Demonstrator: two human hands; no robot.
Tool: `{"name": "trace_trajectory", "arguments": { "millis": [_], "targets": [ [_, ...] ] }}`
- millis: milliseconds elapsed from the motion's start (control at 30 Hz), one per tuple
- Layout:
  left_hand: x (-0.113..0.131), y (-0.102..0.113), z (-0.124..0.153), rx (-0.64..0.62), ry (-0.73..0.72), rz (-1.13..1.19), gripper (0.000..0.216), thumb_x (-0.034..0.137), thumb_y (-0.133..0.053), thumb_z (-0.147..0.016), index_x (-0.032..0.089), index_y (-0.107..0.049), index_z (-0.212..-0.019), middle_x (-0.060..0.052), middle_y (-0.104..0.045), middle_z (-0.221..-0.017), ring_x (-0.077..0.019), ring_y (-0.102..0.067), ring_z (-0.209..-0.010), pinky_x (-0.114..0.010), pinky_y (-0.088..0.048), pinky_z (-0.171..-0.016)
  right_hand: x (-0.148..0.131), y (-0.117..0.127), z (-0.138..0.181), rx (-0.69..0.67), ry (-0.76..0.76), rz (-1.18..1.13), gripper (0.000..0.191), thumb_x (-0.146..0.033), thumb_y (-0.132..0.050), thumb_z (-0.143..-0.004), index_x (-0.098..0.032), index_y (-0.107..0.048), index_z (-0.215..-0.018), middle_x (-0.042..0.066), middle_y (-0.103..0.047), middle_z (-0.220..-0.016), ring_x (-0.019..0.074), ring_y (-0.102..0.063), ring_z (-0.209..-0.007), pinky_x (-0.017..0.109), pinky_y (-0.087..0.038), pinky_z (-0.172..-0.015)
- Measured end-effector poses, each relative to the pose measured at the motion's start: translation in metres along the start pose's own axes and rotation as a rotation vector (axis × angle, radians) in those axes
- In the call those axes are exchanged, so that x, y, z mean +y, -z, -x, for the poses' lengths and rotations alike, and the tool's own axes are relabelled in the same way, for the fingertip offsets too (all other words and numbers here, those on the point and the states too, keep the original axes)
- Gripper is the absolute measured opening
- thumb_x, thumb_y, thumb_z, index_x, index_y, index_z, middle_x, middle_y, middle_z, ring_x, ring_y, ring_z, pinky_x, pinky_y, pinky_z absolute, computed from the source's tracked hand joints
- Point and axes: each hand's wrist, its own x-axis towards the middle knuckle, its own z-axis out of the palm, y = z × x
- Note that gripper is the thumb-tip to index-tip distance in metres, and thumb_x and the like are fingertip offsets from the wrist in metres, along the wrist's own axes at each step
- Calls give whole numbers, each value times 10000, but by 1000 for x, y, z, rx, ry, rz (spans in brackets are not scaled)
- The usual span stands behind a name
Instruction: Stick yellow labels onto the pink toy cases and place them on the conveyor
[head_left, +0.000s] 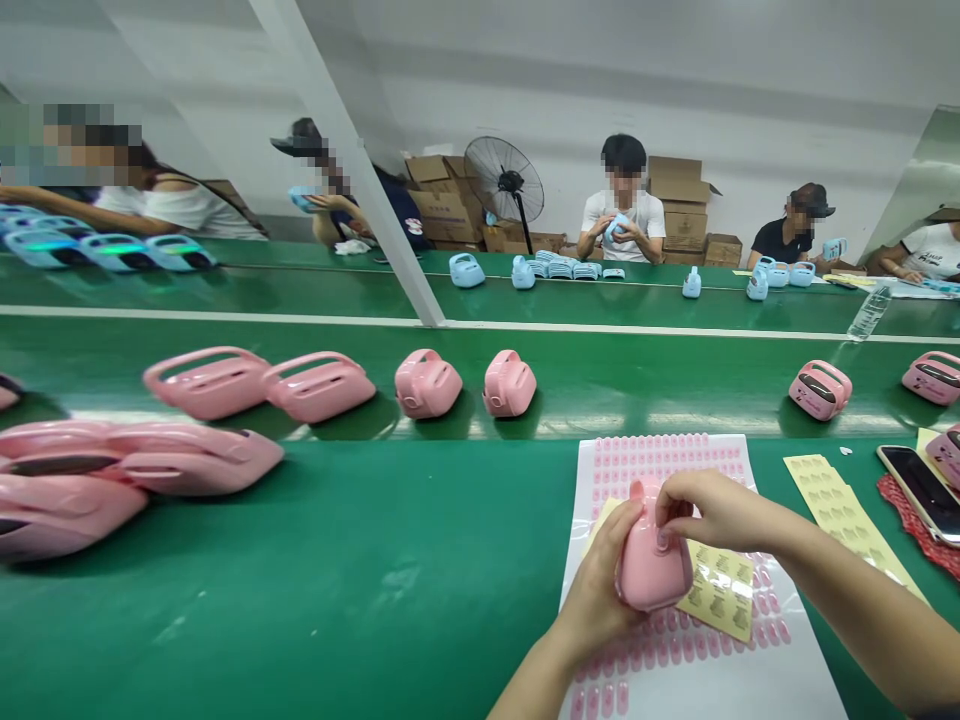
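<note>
My left hand [600,590] wraps round a pink plastic device with a carrying handle [651,575], holding it end-up above a white sheet [757,690]. The fingertips of my right hand [701,512] are pinched together against the device's narrow side, below the handle; what they grip, if anything, is too small to make out. Rows of small pink oval stickers [675,650] cover the white sheet. On top of it, partly under the device, lies a yellow sticker sheet with printed labels [724,600].
More yellow label sheets [844,510] and a phone [922,490] on red cloth lie at right. Pink devices stand on the green conveyor [637,390] and cluster at left [195,465]. Across it, several people handle blue devices. A clear bottle [870,312] and a slanted white post [375,190] stand beyond.
</note>
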Motion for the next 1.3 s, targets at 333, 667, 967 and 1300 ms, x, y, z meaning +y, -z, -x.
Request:
{"name": "trace_trajectory", "arguments": {
  "millis": [333, 667, 967, 1300],
  "targets": [
    [-2, 1, 1, -52, -63, -97, 769, 24, -731, -440, 280, -570, -1147, -88, -532, -1236, -371, -442, -1152, -504, -288, -991, -6, -3, -1, 11, -3, 166, 164, -36, -516, -667, -178, -597, -661, -1, -620, -707, 133, -543, -680, 221, -374, -589],
    [-14, 5, 2, -213, -293, -484, 874, 89, -665, -593, 311, -242, -1325, -99, -372, -1336, -326, -364, -1222, -481, -343, -978, -16, -7, 2, 10, 8, 396, 162, -27, -500, -712, -144, -611, -691, 29, -580, -735, 135, -505, -714, 231, -364, -638],
    [-14, 4, 1, -185, -334, -499, 899, 121, -699, -591, 330, -233, -1330, -104, -396, -1321, -333, -395, -1200, -486, -363, -961, 1, -24, 3, 148, 142, 580, 160, -49, -479, -762, -146, -603, -731, 25, -506, -691, 139, -440, -668, 241, -333, -577],
    [-14, 4, 2, -138, -271, -373, 921, 83, -712, -534, 351, -306, -1316, -81, -413, -1339, -341, -421, -1178, -495, -373, -943, 15, -24, 17, 242, 140, 224, 302, -119, -447, -810, -202, -531, -1087, 59, -504, -909, 162, -516, -802, 307, -446, -719]
  ]
}}
